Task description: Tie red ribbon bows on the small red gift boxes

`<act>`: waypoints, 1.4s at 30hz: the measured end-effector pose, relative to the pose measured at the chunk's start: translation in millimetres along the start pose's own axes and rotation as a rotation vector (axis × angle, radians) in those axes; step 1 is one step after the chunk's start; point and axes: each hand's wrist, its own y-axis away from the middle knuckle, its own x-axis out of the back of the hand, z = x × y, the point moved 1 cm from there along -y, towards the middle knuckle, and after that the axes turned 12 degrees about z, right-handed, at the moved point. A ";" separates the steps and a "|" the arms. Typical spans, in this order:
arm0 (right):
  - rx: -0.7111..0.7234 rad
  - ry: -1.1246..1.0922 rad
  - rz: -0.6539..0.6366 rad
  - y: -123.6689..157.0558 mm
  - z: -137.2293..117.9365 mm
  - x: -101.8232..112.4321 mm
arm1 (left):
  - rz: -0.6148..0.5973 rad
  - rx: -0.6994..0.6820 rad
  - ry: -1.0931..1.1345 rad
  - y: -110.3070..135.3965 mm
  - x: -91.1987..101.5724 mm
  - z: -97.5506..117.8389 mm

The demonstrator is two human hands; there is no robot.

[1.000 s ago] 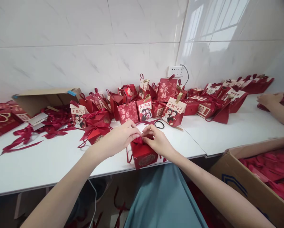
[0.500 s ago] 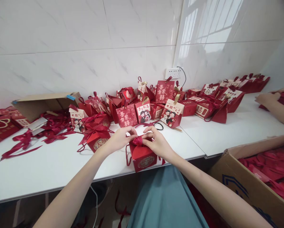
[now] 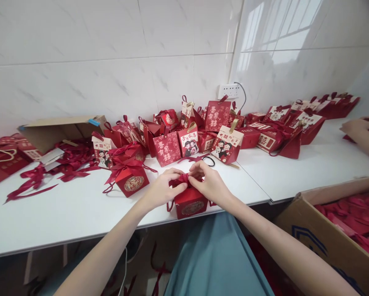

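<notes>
A red gift box (image 3: 191, 205) with a round gold emblem stands near the front edge of the table, between my hands. On its top is a bunched dark red ribbon (image 3: 184, 178). From the left side my left hand (image 3: 165, 187) pinches this ribbon, thumb across the front. My right hand (image 3: 209, 181) grips the ribbon from the right, fingertips curled close to the knot. The fingers partly hide the box top and the ribbon's shape. To the left sits another red box with a ribbon bow (image 3: 131, 183), its gold emblem facing me.
Several red and cream gift boxes (image 3: 168, 149) line the wall. Loose ribbons (image 3: 70, 160) lie by an opened cardboard box (image 3: 61, 129) at left. A carton (image 3: 314, 234) of red items stands at lower right. Another person's hand (image 3: 358, 129) works at far right.
My left thumb has come forward over the box front, and both hands still hold the ribbon. The whole view has shifted slightly.
</notes>
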 end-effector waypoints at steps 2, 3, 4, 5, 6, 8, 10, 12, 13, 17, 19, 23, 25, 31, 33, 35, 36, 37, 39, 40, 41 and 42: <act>0.035 0.036 -0.010 0.0 -0.1 1.3 | 0.048 0.061 0.052 0.8 -5.8 -0.4; 0.054 0.053 -0.018 -0.2 -0.1 2.1 | 0.069 0.082 0.070 0.9 -8.2 -1.1; 0.073 0.068 -0.027 -0.3 -0.2 2.9 | 0.083 0.093 0.086 0.9 -10.2 -2.0; 0.090 0.080 -0.036 -0.5 -0.3 3.8 | 0.086 0.096 0.105 0.8 -11.7 -3.0; 0.102 0.090 -0.043 -0.7 -0.4 4.5 | 0.080 0.092 0.129 0.7 -12.7 -4.0; 0.117 0.101 -0.056 -0.8 -0.7 5.5 | 0.057 0.091 0.188 0.5 -13.9 -5.6; 0.130 0.108 -0.067 -0.6 -0.8 5.5 | 0.035 0.113 0.265 0.6 -15.1 -6.1; 0.142 0.114 -0.068 -0.4 -0.7 5.1 | 0.037 0.163 0.344 0.8 -16.8 -5.6; 0.147 0.116 -0.069 -0.6 -0.5 5.1 | 0.053 0.194 0.371 0.9 -17.9 -5.2; 0.189 0.144 -0.102 -3.5 0.3 7.3 | 0.112 0.250 0.377 0.9 -22.5 -4.2; 0.223 0.178 -0.131 -5.7 0.2 10.2 | 0.112 0.240 0.380 0.6 -24.1 -4.4; 0.372 0.234 -0.152 -5.0 -3.3 18.5 | 0.132 0.239 0.424 -0.2 -25.8 -6.3; 0.456 0.244 -0.149 -1.2 -6.2 23.2 | 0.146 0.248 0.437 -0.4 -26.4 -7.6; 0.514 0.306 -0.171 5.8 -8.6 28.7 | 0.148 0.234 0.425 -0.1 -25.4 -8.9; 0.521 0.316 -0.173 4.7 -7.7 27.3 | 0.135 0.226 0.414 0.0 -23.6 -8.4; 0.526 0.328 -0.167 3.5 -7.0 25.7 | 0.123 0.228 0.402 0.1 -21.8 -8.1; 0.531 0.333 -0.165 3.3 -6.9 25.1 | 0.116 0.230 0.401 0.2 -21.1 -8.0; 0.537 0.337 -0.163 3.2 -7.0 24.6 | 0.109 0.229 0.404 0.2 -20.5 -7.8; 0.557 0.342 -0.164 3.8 -7.2 24.2 | 0.092 0.216 0.405 0.3 -19.6 -7.2; 0.569 0.346 -0.167 4.2 -7.4 24.1 | 0.086 0.206 0.398 0.3 -19.2 -6.6; 0.581 0.354 -0.173 4.6 -7.5 24.2 | 0.081 0.196 0.385 0.3 -18.7 -5.9; 0.593 0.367 -0.182 5.0 -7.6 24.3 | 0.077 0.185 0.363 0.4 -18.0 -5.0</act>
